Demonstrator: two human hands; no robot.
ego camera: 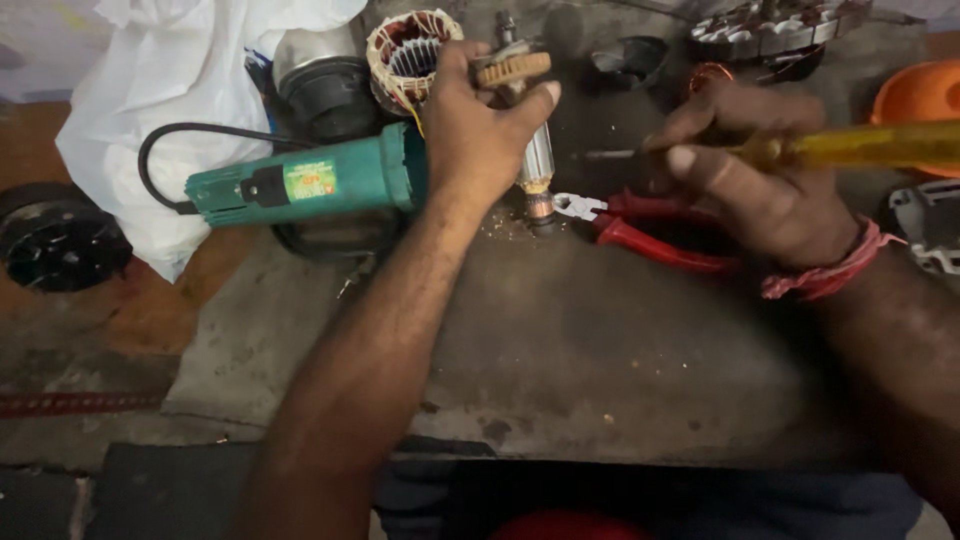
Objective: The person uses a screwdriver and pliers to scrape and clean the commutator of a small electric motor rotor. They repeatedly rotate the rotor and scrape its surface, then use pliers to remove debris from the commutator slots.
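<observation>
- Grey, scarred workbench point(600, 350) fills the view, dusty and stained, everything else sitting on it.
- White plastic bag point(180, 80) slumps at the far left corner — soft, weightless, no help to anyone.
- Teal angle grinder body point(300, 185) lies on its side, black cord point(180, 135) looping off its tail. Looks rigid and weighty; the barrel is the obvious place to grab it.
- Left hand point(470, 130) is clamped round the front end of that body, thumb out towards the armature point(535, 160) standing up just beside it.
- Armature looks dense and stiff, with a tan gear point(512, 68) on top. I'd judge the windings and copper end as the delicate parts, so hold it by the laminated steel middle.
- Stator point(410, 50) with copper windings sits behind the hand — thin wires, easily nicked.
- Right hand point(760, 180) is closed round a yellow-handled screwdriver point(850, 148), its shaft aimed left at the armature. Smooth handle, likely slippery with grease.
- Red-handled pliers point(640, 225) lie under that hand, nose near the armature's foot.
- Red thread band point(830, 270) circles the right wrist.
</observation>
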